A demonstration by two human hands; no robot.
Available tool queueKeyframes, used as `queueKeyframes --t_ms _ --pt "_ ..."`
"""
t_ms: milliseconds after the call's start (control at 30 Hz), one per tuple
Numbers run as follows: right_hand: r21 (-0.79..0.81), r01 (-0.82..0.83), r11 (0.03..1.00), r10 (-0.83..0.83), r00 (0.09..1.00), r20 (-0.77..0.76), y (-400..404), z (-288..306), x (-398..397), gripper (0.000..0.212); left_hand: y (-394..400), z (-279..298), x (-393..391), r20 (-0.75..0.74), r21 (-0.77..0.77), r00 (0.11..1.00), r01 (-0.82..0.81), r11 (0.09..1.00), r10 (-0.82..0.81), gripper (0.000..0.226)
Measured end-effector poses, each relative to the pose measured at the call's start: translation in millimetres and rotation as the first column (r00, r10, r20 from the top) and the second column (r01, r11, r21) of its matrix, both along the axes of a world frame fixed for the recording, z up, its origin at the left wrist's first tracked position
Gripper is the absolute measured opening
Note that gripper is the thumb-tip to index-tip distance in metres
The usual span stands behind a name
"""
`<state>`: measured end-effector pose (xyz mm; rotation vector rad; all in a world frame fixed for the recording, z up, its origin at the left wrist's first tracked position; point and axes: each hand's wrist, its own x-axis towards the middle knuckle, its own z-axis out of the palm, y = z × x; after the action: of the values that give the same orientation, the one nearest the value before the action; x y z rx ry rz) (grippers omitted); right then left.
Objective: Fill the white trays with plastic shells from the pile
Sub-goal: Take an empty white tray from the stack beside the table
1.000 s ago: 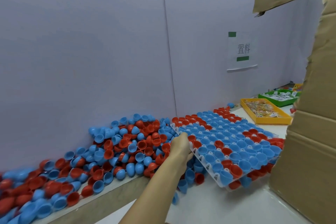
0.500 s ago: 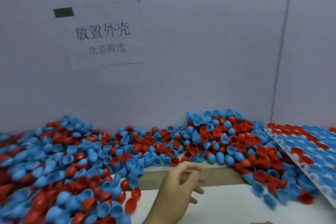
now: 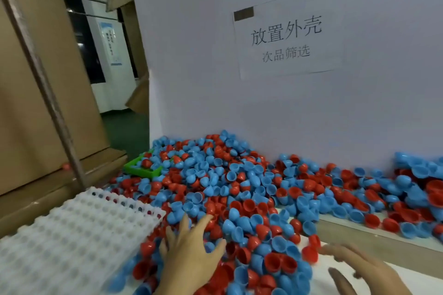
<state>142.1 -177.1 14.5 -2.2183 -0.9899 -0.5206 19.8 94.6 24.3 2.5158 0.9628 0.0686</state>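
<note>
i am spreading my left hand (image 3: pixel 189 250) flat on the shell pile (image 3: pixel 239 189), right hand (image 3: pixel 359 268) loose-fingered at four o'clock, empty white tray (image 3: pixel 72 235) at nine o'clock, and a careless sweep risks scattering shells off the table.

- A paper sign (image 3: pixel 288 33) with printed characters hung on the pale wall (image 3: pixel 191 55).
- A green bin (image 3: pixel 141 170) sat at the far left, partly buried.
- Cardboard (image 3: pixel 36 103) stood along the left side.
- A blue poster (image 3: pixel 110 43) showed beyond a dark doorway.
- The worktop (image 3: pixel 419 275) showed white at lower right.
</note>
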Motion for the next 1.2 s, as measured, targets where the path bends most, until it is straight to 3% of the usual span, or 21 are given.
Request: queueKeyframes --t_ms 33,133,267,433,500,667,800,933,1033,1200 --pt "-0.052 -0.145 0.988 0.148 0.988 0.04 24 -1 -2 0.074 3 -6 -1 -0.029 -0.024 0.999 -0.014 1.0 0.013 0.066" --pt "-0.21 -0.299 0.931 0.281 0.953 -0.113 89 -3 -18 0.054 10 -22 1 -0.023 -0.012 1.0 -0.005 1.0 0.005 0.065" --pt "-0.178 -0.335 0.925 0.315 0.94 -0.131 144 -7 -22 0.046 19 -22 6 0.135 -0.035 0.99 0.04 0.999 -0.035 0.056" --pt "-0.144 -0.335 0.931 0.318 0.939 -0.131 198 1 -14 0.044 56 -1 -25 0.392 0.103 0.917 0.033 0.994 -0.071 0.052" --pt "-0.151 -0.387 0.91 0.358 0.915 -0.187 222 9 -17 0.046 84 12 -42 0.412 0.166 0.909 -0.017 0.986 -0.054 0.051" --pt "-0.254 -0.531 0.808 0.455 0.837 -0.303 290 23 -39 0.07 182 41 -83 0.15 0.231 0.976 -0.188 0.955 0.156 0.064" --pt "-0.402 -0.529 0.748 0.405 0.842 -0.356 334 19 -62 0.085 257 39 -106 -0.088 0.264 0.952 -0.262 0.928 0.293 0.087" --pt "-0.54 -0.374 0.754 0.211 0.916 -0.34 362 11 -75 0.083 310 26 -125 -0.072 0.059 0.913 -0.398 0.915 0.402 0.117" --pt "-0.577 -0.336 0.744 0.167 0.93 -0.326 370 12 -76 0.074 329 16 -130 -0.149 -0.025 0.902 -0.413 0.91 0.405 0.12" --pt "-0.6 -0.324 0.731 0.191 0.942 -0.276 372 20 -74 0.06 342 1 -129 -0.152 0.184 0.892 -0.399 0.899 0.427 0.098"
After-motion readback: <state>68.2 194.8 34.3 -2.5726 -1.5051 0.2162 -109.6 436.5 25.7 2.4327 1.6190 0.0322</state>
